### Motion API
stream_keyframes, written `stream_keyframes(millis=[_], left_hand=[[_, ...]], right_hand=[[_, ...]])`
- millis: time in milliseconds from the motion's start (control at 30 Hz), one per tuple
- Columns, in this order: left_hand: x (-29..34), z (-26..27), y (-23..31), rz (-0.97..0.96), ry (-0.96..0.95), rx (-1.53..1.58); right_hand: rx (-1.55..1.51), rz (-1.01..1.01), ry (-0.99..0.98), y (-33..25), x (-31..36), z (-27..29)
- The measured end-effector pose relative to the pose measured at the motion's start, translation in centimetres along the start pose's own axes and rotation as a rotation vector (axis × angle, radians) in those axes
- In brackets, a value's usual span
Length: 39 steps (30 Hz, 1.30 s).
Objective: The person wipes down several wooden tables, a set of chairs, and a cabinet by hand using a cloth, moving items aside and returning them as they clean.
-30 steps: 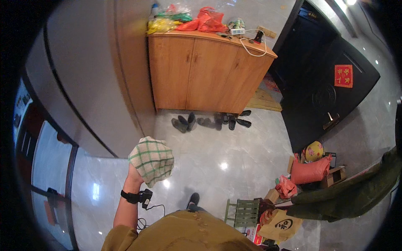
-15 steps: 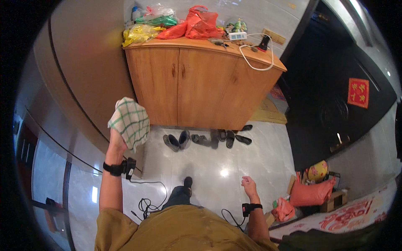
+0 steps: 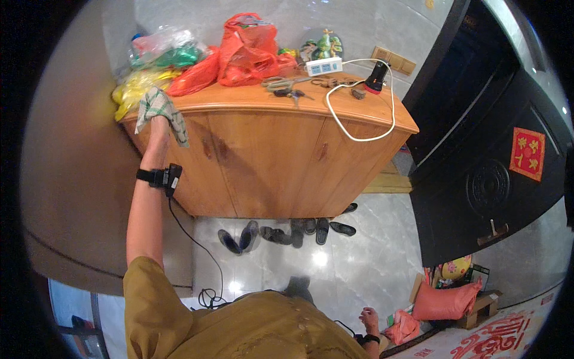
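My left hand (image 3: 159, 125) is up at the left front corner of the wooden cabinet (image 3: 269, 158). It grips a white cloth with green checks (image 3: 158, 106), which drapes over the fingers and hangs down beside the wrist. The cloth overlaps the cabinet's top edge, close to a yellow plastic bag (image 3: 139, 88); contact with the wood cannot be made out for certain. Low on the right, my right hand (image 3: 370, 319) hangs at my side with nothing in it, its fingers loosely bent and apart.
On the cabinet top are red plastic bags (image 3: 248, 54), scissors (image 3: 280, 82), a white power strip (image 3: 324, 66) with a looping cord, and a black flashlight (image 3: 376, 78). Several shoes (image 3: 323, 230) line the floor below. A black door (image 3: 472, 173) and a pink sack (image 3: 445, 300) are at right.
My left hand has carried the cloth forward from beside the cabinet to its top edge. The cabinet now looks nearer. My right hand has dropped lower in the view.
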<state>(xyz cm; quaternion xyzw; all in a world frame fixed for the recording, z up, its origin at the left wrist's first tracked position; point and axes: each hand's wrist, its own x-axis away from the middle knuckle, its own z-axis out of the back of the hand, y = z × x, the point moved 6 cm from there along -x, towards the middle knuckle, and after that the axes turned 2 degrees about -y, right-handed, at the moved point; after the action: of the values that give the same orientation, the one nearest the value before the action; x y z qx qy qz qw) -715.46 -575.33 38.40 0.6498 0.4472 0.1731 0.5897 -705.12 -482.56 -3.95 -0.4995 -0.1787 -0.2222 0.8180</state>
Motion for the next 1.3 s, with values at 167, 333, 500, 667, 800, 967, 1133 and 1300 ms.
stream_keyframes(millis=[167, 333, 500, 667, 800, 967, 1133, 1300], left_hand=[[-11.3, 0.9, -7.0, -0.169, -0.055, -1.25], [-2.9, -13.0, -8.8, -0.64, -0.1, -1.714], [-2.3, -17.7, -7.9, -0.676, -0.388, -1.523], [-6.5, -16.3, -9.2, -0.146, -0.542, -1.775], [-9.8, -9.3, -10.8, -0.429, -0.327, -1.718], [-11.1, -11.8, -10.9, -0.442, -0.346, -1.699], [-11.6, -13.3, -9.8, -0.477, -0.407, -1.62], [-10.1, -16.0, -7.2, -0.633, -0.276, -1.451]], right_hand=[[0.107, 0.362, 0.049, -11.5, -14.8, 3.5], [0.175, 0.726, 0.247, -37.2, -20.2, 10.2], [0.211, 1.109, 0.189, -65.2, -21.0, 7.1], [0.416, 1.591, 0.091, -84.1, -12.3, -2.4], [0.412, 1.756, -0.068, -92.1, -8.5, -10.4], [0.776, 1.86, -0.017, -98.2, -9.3, -19.6], [1.195, 1.676, 0.036, -101.7, -14.6, -26.4], [1.4, 1.408, 0.0, -102.8, -18.8, -27.6]])
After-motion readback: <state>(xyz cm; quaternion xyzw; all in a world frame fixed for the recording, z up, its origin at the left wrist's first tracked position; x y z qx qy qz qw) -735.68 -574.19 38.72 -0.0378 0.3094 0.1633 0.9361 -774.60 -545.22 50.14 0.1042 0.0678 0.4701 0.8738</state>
